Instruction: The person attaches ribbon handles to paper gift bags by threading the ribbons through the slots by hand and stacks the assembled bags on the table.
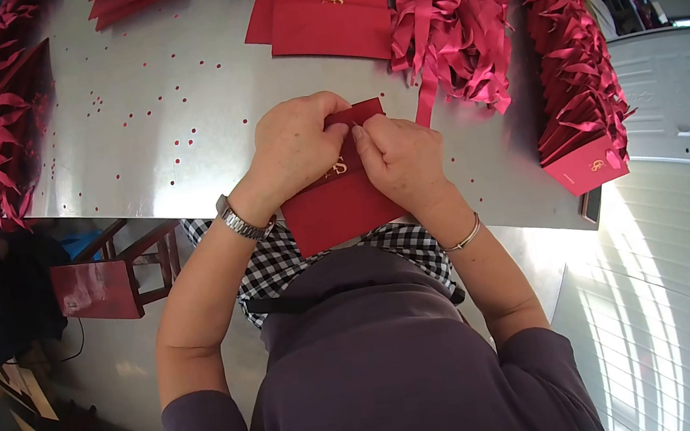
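A flat red paper bag (343,211) with a gold monogram lies at the table's front edge, its lower part over my lap. My left hand (295,144) is closed on its top edge, thumb and fingers pinched together. Right beside it, my right hand (404,156) pinches the same edge, the two thumbs almost touching. Whatever lies between the fingertips is too small or hidden to make out. A strand from the pile of red ribbons (458,17) comes down just behind my right hand; whether it reaches the bag cannot be seen.
Flat red bags (328,12) are stacked at the back of the metal table (189,87), where small red paper dots lie scattered. Rows of ribboned bags stand on the left (1,125) and right (568,54). A wooden stool (132,267) is below left.
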### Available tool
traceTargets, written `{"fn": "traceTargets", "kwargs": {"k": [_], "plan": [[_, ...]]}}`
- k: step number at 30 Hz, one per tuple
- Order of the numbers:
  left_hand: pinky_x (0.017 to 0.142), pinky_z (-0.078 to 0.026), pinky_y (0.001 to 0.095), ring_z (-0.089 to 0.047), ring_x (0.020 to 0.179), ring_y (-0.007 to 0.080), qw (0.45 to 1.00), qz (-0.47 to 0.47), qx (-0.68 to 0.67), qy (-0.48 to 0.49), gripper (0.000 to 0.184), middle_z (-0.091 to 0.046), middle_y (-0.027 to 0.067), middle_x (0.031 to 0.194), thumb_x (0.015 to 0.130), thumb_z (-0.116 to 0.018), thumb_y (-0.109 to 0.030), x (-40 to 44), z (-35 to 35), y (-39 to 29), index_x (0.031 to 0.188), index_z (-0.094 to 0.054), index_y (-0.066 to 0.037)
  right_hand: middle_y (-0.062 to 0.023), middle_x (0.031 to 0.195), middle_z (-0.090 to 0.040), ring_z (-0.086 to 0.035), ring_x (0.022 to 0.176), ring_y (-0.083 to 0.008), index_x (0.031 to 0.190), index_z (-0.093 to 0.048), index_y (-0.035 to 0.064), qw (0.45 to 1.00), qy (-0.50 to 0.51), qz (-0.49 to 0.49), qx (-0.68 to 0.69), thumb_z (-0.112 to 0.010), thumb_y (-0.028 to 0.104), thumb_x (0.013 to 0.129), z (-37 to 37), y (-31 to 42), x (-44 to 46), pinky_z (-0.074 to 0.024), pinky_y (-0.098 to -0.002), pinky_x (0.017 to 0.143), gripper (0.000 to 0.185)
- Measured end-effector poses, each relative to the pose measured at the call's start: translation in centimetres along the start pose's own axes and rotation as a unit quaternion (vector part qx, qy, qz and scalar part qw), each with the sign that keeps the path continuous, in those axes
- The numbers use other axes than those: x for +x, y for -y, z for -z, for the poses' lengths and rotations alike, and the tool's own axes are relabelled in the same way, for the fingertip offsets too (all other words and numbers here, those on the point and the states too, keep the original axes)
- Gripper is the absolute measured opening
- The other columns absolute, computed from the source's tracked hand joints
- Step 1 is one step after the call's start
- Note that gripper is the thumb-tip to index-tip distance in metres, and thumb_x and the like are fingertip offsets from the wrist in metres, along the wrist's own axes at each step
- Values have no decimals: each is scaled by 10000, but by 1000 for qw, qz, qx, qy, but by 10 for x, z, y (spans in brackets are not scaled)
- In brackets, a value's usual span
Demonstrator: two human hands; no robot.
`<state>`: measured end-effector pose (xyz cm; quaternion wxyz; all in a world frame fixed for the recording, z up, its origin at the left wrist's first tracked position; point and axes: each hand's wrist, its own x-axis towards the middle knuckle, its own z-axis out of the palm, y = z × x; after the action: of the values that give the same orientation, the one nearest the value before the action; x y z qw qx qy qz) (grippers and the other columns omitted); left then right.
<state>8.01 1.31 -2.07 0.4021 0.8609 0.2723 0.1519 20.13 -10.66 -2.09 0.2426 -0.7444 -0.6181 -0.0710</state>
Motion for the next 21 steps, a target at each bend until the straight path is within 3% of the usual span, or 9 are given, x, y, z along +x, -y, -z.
{"fn": "traceTargets", "kwargs": {"k": [2, 5, 13, 15, 17, 18, 19, 21], "plan": [[726, -509, 375, -655, 824, 305, 1000, 1, 5, 1, 202, -684, 130, 890, 808, -631, -131, -1, -1, 0, 995, -657, -62, -95, 549, -558, -587, 513, -294, 661, -504, 80, 995, 15, -68, 72, -601, 219, 848, -3, -1, 0, -458, -408, 482, 253], [733, -510, 371, -656, 841, 304, 1000, -3, -4, -1, 199, -685, 127, 905, 813, -624, -115, -2, -1, -1, 1003, -656, -63, -111, 589, -597, -613, 554, -318, 708, -557, 74, 993, 81, -83, 18, -575, 235, 863, 2, 4, 8, -473, -439, 516, 224], [788, -515, 343, -663, 888, 296, 998, -34, -56, -7, 244, -683, 149, 970, 837, -581, -39, -5, 6, 0, 1069, -658, -47, -122, 682, -653, -650, 641, -322, 796, -627, 78, 983, 173, -44, -29, -574, 259, 867, 18, 1, 28, -493, -445, 557, 202], [789, -513, 324, -670, 870, 251, 992, -70, -88, 63, 235, -695, 145, 962, 861, -562, -36, -3, 14, -1, 1074, -656, -15, -118, 685, -651, -651, 654, -319, 789, -614, 71, 984, 177, -29, -13, -581, 266, 866, 23, 0, 28, -490, -444, 560, 212], [726, -517, 368, -670, 801, 288, 973, -61, -187, 121, 234, -688, 175, 883, 833, -549, -91, 7, 26, 7, 1012, -674, -7, -95, 674, -635, -640, 653, -292, 754, -570, 72, 989, 145, 1, 26, -614, 255, 856, 27, 3, 19, -480, -423, 549, 214], [686, -520, 319, -659, 747, 188, 950, 35, -252, 182, 241, -705, 133, 861, 847, -545, -89, 12, 34, 4, 1024, -684, -1, -95, 674, -635, -640, 653, -292, 754, -570, 72, 989, 145, 7, 27, -614, 255, 856, 26, 4, 16, -480, -423, 549, 214], [686, -520, 319, -659, 747, 188, 951, 38, -251, 175, 241, -705, 133, 861, 847, -545, -89, 16, 40, 3, 1024, -684, -1, -84, 655, -615, -624, 631, -279, 738, -546, 76, 994, 102, 25, 34, -633, 238, 844, 23, 4, 12, -470, -410, 534, 212], [636, -519, 283, -623, 705, 121, 933, 142, -205, 260, 224, -699, 81, 837, 854, -552, -79, 21, 46, -1, 1011, -699, -17, -73, 635, -595, -608, 610, -266, 721, -522, 80, 996, 57, 46, 47, -652, 220, 832, 13, 4, 5, -461, -398, 520, 221]]}}
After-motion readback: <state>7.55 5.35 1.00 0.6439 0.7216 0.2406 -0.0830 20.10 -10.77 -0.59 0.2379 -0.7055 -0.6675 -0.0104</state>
